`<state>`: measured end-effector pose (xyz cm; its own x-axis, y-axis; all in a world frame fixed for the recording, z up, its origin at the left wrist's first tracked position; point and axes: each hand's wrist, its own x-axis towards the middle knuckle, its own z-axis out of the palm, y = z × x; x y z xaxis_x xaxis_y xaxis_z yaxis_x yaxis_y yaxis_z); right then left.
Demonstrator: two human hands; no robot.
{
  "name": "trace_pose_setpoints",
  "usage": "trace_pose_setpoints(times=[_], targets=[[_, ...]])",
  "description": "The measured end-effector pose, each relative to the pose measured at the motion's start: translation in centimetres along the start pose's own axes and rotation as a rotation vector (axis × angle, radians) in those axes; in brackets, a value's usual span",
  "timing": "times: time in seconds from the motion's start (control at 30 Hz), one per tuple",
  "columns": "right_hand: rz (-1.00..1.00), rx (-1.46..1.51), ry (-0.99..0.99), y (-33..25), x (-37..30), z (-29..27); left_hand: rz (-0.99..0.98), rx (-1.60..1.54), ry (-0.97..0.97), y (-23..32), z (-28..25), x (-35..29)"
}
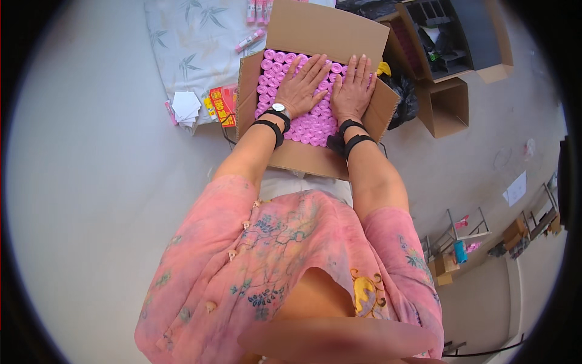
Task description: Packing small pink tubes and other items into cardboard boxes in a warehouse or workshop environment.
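An open cardboard box (327, 27) stands in front of me, its flaps folded outward. Tightly packed pink rolls (306, 130) fill it, standing on end with their spiral ends up. My left hand (298, 88) lies flat on the rolls left of the middle, fingers stretched toward the far side. Along the right side of the box, my right hand (353, 91) rests flat on the rolls, fingers straight and pointing away. Neither hand grips anything. The rolls beneath both palms are hidden.
Left of the box, a leaf-patterned cloth (194, 45) carries a loose pink roll (250, 40) and white cards (185, 107). Red and yellow packets (222, 107) lie beside the left flap. At the right are a black plastic bag (401, 100) and an open cardboard carton (445, 109).
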<state>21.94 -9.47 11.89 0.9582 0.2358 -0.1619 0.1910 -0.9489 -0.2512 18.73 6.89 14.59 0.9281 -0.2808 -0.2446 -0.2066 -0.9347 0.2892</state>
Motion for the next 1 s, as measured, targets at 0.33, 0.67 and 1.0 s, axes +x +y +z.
trace_pose_setpoints(times=[0.33, 0.67, 1.0], targets=[[0.012, 0.052, 0.030, 0.1, -0.2, 0.4, 0.005, -0.025, 0.008, -0.2, 0.6, 0.1], [-0.044, 0.102, 0.146, -1.5, 0.0, 0.0, 0.000, -0.090, 0.168, -0.2, -3.4, -1.2], [-0.610, -0.061, -0.144, -9.1, -1.8, -0.2, -0.492, -0.522, 0.557, -2.6, -12.9, -13.1]])
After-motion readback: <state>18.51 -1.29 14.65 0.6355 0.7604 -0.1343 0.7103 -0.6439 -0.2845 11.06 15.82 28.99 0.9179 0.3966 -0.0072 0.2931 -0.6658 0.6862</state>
